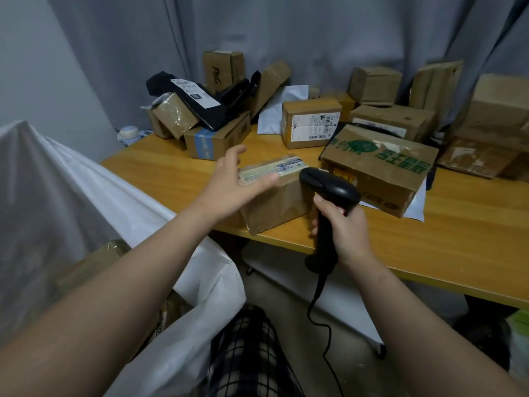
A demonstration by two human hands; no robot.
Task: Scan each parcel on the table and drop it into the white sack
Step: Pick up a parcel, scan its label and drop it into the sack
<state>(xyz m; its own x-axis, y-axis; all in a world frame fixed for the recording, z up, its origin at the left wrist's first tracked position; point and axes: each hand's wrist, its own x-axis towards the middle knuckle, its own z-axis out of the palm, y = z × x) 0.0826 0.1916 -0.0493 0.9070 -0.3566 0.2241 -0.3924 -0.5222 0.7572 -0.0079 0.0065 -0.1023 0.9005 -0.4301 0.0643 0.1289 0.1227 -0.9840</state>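
Right hand (345, 224) grips scanner (329, 186); left hand (232, 181), fingers spread, over parcel (274, 204) at table (171, 173) edge.

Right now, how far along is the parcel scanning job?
Brown shapes in the white sack suggest some are done. In hand: the right hand holds the scanner at the taped box, left hand open on its top. Left: many parcels on the table.
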